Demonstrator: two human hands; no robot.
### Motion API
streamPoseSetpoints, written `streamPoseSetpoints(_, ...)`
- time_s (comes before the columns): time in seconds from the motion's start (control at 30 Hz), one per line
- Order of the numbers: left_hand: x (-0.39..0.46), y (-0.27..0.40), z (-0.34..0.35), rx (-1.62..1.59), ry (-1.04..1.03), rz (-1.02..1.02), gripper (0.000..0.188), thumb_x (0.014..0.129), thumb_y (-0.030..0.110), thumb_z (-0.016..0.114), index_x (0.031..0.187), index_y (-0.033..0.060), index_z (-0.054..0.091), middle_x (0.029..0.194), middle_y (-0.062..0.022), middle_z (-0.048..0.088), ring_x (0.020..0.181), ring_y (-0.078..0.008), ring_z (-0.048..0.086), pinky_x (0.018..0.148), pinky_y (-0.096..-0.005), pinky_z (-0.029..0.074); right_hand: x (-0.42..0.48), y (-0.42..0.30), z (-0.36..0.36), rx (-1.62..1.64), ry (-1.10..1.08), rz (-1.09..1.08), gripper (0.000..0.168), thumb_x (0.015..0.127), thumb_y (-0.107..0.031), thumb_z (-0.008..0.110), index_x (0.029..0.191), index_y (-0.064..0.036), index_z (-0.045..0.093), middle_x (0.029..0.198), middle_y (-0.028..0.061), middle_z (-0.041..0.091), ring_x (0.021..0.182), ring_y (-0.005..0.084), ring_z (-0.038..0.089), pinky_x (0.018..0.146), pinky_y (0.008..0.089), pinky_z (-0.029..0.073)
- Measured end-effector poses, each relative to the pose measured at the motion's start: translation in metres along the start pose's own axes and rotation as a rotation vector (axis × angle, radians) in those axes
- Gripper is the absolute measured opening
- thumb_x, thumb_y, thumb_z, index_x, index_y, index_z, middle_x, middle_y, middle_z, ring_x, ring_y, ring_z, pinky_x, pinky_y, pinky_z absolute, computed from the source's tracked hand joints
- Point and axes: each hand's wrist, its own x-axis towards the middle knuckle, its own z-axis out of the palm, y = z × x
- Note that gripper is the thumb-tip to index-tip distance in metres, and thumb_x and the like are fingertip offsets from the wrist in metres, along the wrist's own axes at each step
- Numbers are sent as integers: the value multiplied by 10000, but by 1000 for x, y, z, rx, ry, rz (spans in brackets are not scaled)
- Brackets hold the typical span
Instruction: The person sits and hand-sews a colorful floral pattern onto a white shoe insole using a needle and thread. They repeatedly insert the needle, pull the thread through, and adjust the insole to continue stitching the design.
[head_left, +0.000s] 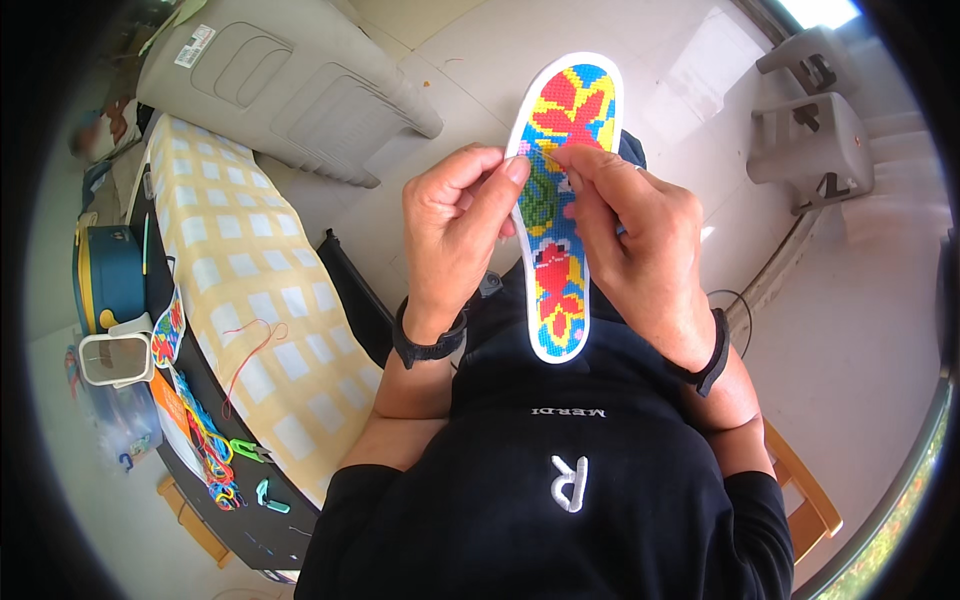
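Observation:
A cross-stitched insole (555, 281) with white edging lies upright in the middle of the view, patterned in red, yellow, blue and green. My left hand (457, 214) grips its left edge, the thumb on the stitched face and the other fingers partly hidden behind. Over the upper half of the same face, my right hand (637, 214) pinches thumb and forefinger together at the stitches. A thin, light needle (541, 154) seems to stick out leftward from those fingertips; its far end is hard to make out.
At left, a long table bears a yellow-and-white checked cloth (247, 277) with loose red thread (251, 352). Beside it lie colourful thread skeins (210, 457), green thread snips (249, 450), another patterned insole (169, 330) and a blue bag (112, 274). Grey plastic stools (814, 150) stand right.

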Motion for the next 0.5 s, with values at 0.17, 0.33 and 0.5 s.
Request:
streamPoseSetpoints(0.17,0,-2,2,48,-4,52,116,870,65,637,824,-40,621,659,5,564,526,-33,496,471,-182,384,-1,3,0,1,15,3,181,832,32,594,1009,25,635,775,169,666,647,223,682,560,279,518)
streamPoseSetpoints(0.33,2,-8,6,284,29,295,57,823,-19,650,839,-58,611,656,-42,553,536,-72,507,472,-214,384,0,2,-2,-12,11,-18,173,823,36,590,990,24,634,732,160,656,569,194,649,516,260,485)
streamPoseSetpoints(0.5,5,-15,9,489,42,534,66,790,-50,650,850,-48,620,653,-91,543,513,-151,507,465,-258,395,1,-4,2,6,27,43,81,783,53,595,850,33,555,650,179,592,557,299,600,589,346,482)
